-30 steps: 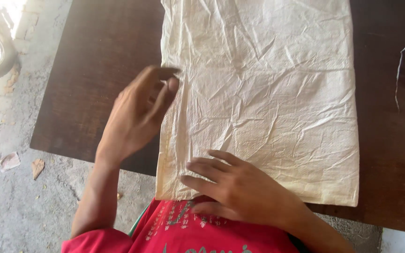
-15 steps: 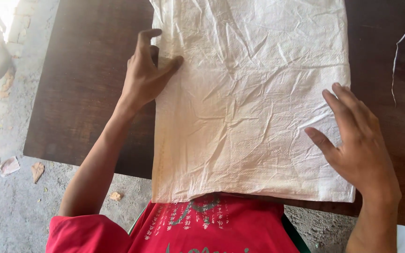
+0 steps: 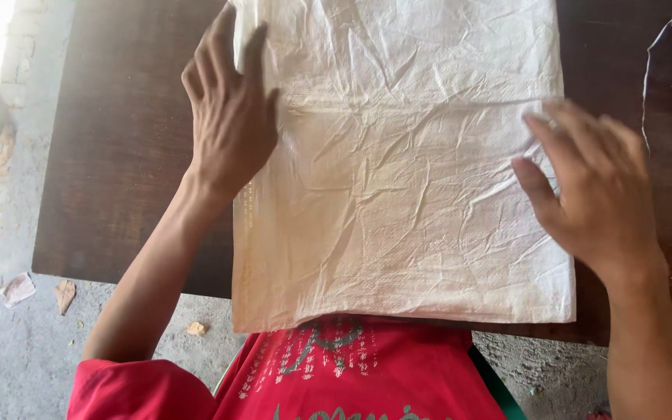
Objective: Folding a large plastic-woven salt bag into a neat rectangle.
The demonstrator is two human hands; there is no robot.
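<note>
Woven white sack [image 3: 406,194] runs off frame top; right hand [image 3: 593,187] blurred.

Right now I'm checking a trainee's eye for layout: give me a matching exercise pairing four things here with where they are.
Things:
1. left hand
2. right hand
3. white woven sack
4. paper scraps

Places:
A. on the grey floor, left of the table
B. on the sack's left edge
C. spread flat on the dark wooden table
D. on the sack's right edge

Pairs: 1-B, 2-D, 3-C, 4-A
</note>
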